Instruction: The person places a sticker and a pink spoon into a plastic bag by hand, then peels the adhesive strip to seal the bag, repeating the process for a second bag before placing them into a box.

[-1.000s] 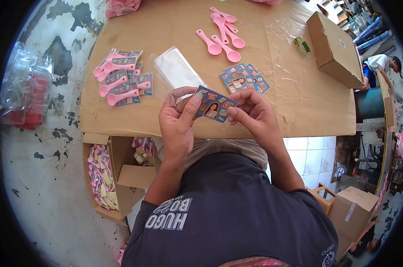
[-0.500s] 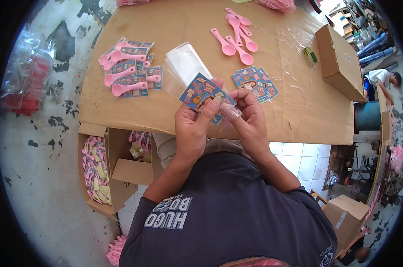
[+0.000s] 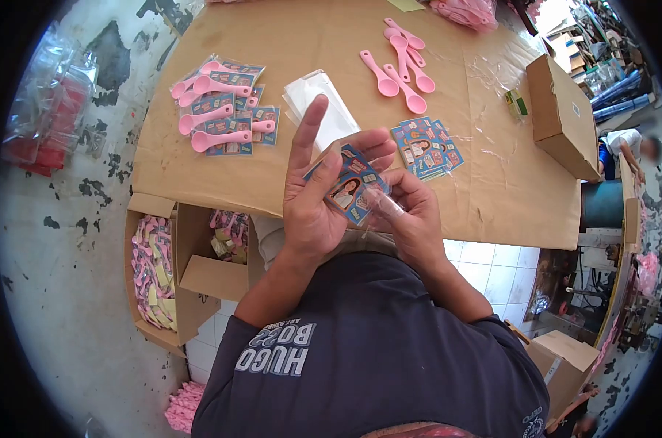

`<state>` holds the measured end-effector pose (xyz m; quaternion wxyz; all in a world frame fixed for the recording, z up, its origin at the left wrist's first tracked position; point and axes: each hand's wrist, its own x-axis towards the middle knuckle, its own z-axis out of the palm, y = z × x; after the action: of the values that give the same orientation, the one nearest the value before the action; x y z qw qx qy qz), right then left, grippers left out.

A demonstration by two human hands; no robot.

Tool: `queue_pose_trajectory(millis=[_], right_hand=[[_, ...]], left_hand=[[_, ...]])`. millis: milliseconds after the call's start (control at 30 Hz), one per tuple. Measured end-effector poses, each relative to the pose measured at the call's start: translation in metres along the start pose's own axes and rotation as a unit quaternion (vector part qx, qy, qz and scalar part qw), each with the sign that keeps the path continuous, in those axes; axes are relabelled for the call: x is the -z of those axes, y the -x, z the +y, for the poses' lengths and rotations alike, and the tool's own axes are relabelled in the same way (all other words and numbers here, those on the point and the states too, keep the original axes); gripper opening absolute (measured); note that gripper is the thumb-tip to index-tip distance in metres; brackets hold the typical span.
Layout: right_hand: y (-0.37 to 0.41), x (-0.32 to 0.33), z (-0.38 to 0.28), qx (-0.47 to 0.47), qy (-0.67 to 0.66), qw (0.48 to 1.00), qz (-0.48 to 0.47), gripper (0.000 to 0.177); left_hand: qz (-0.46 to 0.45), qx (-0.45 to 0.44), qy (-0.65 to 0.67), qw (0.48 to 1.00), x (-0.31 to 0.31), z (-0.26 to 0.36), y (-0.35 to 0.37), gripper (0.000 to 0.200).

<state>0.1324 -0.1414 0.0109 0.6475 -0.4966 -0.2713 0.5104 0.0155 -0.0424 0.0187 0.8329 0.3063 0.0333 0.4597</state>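
Note:
In the head view my left hand (image 3: 312, 201) holds a blue printed card (image 3: 350, 191) with the thumb across its face. Its index finger points up, and other fingers reach behind the card. My right hand (image 3: 418, 212) pinches crumpled clear plastic (image 3: 384, 204) at the card's right end. How far the plastic covers the card is hard to tell. Beyond the left hand lies a stack of clear plastic bags (image 3: 323, 106). More blue cards (image 3: 427, 150) are piled to the right of my hands.
Packed pink spoons with cards (image 3: 221, 137) lie at the left. Loose pink spoons (image 3: 404, 66) sit at the back. A cardboard box (image 3: 562, 117) stands on the table's right edge. Below the left edge, an open carton (image 3: 155, 321) holds packed spoons. Another person (image 3: 626, 142) is far right.
My left hand has loosened its fingers, with the index finger now raised. The card has turned and sits lower between both hands. My right hand keeps its pinch on the plastic.

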Motion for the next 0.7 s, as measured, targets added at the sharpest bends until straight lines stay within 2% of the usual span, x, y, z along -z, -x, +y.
queue_pose_trajectory(millis=[133, 300, 467, 567, 700], right_hand=[[0.005, 0.004, -0.001, 0.02, 0.001, 1.0, -0.015, 0.019], [0.008, 0.006, 0.004, 0.024, -0.016, 1.0, 0.0, 0.017], [0.006, 0.008, 0.01, 0.052, -0.019, 0.998, 0.033, 0.026], [0.007, 0.01, 0.01, 0.053, -0.057, 0.997, 0.009, 0.031], [0.003, 0.005, 0.017, 0.071, -0.08, 0.994, 0.022, 0.035]], left_hand=[[-0.036, -0.015, 0.078, 0.996, -0.001, -0.005, -0.003, 0.062], [-0.016, -0.001, 0.059, 0.998, -0.012, -0.015, -0.004, 0.062], [-0.019, 0.003, 0.021, 1.0, -0.015, -0.023, -0.002, 0.061], [-0.027, 0.018, 0.03, 0.999, -0.017, -0.027, 0.002, 0.06], [-0.005, 0.035, 0.043, 0.998, -0.02, -0.028, 0.006, 0.057]])
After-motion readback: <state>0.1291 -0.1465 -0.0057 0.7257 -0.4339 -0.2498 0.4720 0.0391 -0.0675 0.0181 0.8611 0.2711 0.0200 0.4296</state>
